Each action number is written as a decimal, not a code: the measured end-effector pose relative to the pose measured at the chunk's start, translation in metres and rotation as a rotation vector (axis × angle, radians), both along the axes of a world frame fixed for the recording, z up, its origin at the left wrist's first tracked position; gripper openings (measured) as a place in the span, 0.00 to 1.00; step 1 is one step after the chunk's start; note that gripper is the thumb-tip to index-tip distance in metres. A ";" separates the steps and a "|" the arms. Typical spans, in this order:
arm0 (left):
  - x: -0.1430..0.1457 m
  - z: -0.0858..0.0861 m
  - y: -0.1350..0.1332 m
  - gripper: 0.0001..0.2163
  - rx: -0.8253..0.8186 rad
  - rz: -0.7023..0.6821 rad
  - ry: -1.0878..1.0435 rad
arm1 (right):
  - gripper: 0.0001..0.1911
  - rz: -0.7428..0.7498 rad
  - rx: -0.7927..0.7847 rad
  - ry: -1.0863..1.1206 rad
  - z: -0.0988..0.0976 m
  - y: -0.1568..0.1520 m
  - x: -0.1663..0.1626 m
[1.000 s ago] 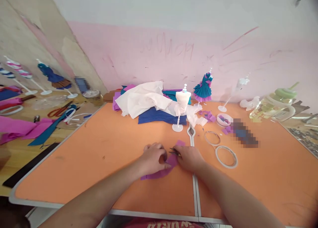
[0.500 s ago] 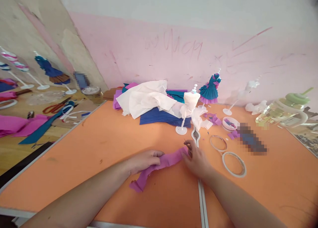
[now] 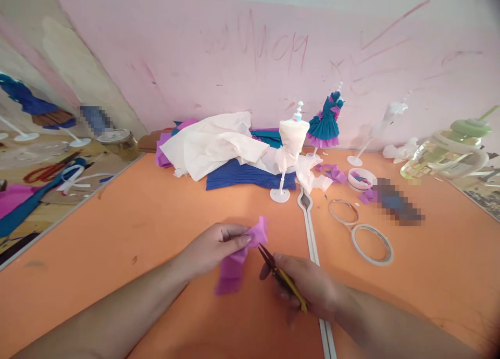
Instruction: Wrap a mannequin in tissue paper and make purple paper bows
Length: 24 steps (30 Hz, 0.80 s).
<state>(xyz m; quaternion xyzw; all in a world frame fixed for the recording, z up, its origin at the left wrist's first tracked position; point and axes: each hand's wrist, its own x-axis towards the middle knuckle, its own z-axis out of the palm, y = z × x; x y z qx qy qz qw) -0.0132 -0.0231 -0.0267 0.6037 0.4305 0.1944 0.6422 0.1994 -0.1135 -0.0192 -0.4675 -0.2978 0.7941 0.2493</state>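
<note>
A strip of purple crepe paper (image 3: 233, 270) is pinched in my left hand (image 3: 213, 249), its upper end sticking out past the thumb and its lower part hanging down. My right hand (image 3: 308, 281) grips small scissors (image 3: 287, 281) with yellow handles. Their dark blades are slightly parted and point up and left at the strip's upper end, just short of it. Beyond my hands a small white mannequin (image 3: 291, 143) stands upright on a round base, wrapped in white paper.
White paper (image 3: 219, 143) and blue crepe paper (image 3: 250, 176) lie at the back by the wall. A mannequin in a teal dress (image 3: 326, 122), tape rolls (image 3: 373, 244), a small white tub (image 3: 361, 181) and a lidded jug (image 3: 445, 153) stand or lie to the right. A metal seam (image 3: 312, 239) crosses the orange table (image 3: 156, 208).
My right hand has let go of the strip and brought the scissors up, blades towards it. My left hand has lifted and turned the strip. The view has shifted right.
</note>
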 end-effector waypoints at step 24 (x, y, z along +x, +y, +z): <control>-0.004 0.000 -0.005 0.26 -0.313 0.030 -0.467 | 0.25 0.123 0.436 -0.274 -0.018 -0.007 0.009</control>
